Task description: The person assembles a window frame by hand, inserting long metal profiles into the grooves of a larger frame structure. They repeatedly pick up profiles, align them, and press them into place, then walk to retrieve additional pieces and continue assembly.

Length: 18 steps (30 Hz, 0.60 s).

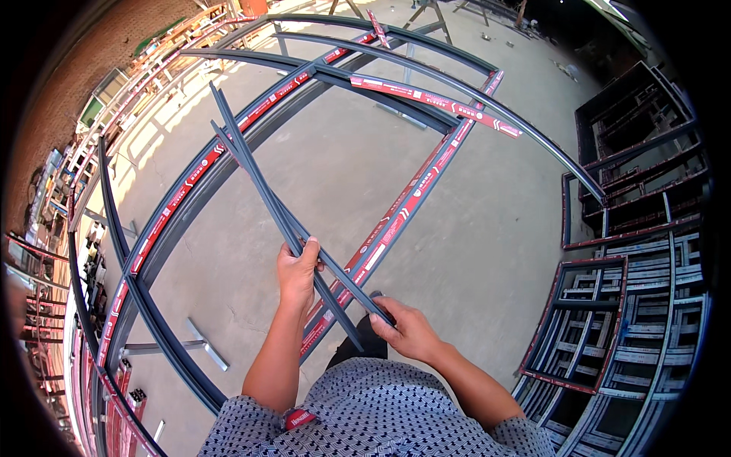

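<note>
Two long, thin dark grey profile strips [268, 194] slant from the upper left toward my body, crossing each other at a narrow angle. My left hand [298, 268] is closed around them near their close ends. My right hand [405, 329] grips the near end of the right-hand strip, thumb on top. The other strip's near end passes below my left hand and stops free in front of my shirt. Under the strips lies a large dark grey frame [407, 199] with red printed protective film. The strips' far ends reach over its left long bar [199, 169].
Loose grey strips [525, 126] lie across the frame's far end, one reaching far right. A film-covered piece [434, 100] lies there too. Finished-looking frames [575, 324] are stacked at right. Metal stand legs [199, 346] show at left. A brick wall [80, 72] stands far left.
</note>
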Available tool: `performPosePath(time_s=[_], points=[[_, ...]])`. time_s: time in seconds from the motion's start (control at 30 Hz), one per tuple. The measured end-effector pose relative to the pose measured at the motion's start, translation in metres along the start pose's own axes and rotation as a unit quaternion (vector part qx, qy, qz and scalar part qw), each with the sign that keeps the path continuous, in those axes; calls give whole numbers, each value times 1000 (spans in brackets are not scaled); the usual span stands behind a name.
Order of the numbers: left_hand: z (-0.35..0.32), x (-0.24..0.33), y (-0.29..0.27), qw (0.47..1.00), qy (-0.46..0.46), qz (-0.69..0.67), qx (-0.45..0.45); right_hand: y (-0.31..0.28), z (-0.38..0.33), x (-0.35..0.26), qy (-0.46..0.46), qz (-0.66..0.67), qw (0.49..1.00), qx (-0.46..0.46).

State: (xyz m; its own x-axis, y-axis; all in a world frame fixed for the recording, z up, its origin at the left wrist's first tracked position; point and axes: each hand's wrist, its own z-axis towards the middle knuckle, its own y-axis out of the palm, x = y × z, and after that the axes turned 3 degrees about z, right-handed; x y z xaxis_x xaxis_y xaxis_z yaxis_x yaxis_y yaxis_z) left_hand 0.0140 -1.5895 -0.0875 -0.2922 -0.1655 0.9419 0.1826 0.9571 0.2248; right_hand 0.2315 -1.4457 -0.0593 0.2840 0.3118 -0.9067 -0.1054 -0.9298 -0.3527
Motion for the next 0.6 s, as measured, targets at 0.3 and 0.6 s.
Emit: performPosePath(time_s=[0.3, 0.6], points=[[114, -15, 95, 999, -35, -20, -8, -123, 101, 16, -50, -53, 994, 85], [185, -4, 157, 999, -36, -20, 27, -302, 235, 52, -110, -295, 911, 266]])
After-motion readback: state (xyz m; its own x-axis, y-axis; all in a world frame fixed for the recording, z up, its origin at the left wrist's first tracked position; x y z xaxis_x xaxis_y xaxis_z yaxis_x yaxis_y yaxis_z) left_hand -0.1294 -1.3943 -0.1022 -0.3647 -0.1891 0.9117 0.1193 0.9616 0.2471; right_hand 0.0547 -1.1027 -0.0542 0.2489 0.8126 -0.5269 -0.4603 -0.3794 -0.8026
